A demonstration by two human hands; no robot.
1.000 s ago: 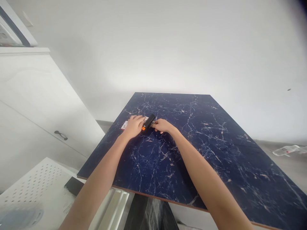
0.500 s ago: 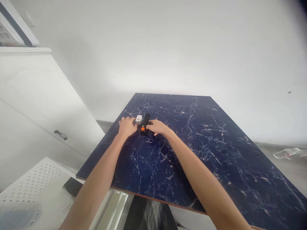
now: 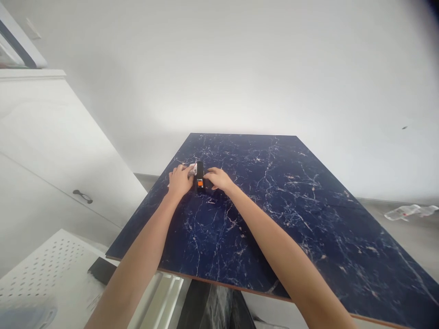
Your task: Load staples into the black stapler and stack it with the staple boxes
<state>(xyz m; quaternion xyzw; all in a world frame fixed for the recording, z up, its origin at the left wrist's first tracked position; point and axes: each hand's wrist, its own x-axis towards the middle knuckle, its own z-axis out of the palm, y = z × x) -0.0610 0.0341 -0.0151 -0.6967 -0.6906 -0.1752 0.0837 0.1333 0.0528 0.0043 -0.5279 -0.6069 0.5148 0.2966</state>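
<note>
On the dark blue marbled table (image 3: 260,183), a small black object (image 3: 200,170) with an orange patch stands between my hands. Its exact kind I cannot make out. Close against its left side is a small white box (image 3: 194,168) with dark print, partly covered by fingers. My left hand (image 3: 180,180) is closed around the box from the left. At the black object's right side, my right hand (image 3: 219,178) has its thumb and fingers apart, the tips reaching its edge; whether they touch it I cannot tell.
A white cabinet (image 3: 44,155) with a dark handle stands left of the table. Below it is a white perforated surface (image 3: 44,265) with a dark block (image 3: 102,270). A clear plastic bottle (image 3: 403,212) lies beyond the table's right edge. The wall (image 3: 240,68) rises behind.
My left fingers have come over the white box, which they now partly cover. The black object stands straighter toward me, and my right hand's fingers have spread beside it. The view has shifted slightly.
</note>
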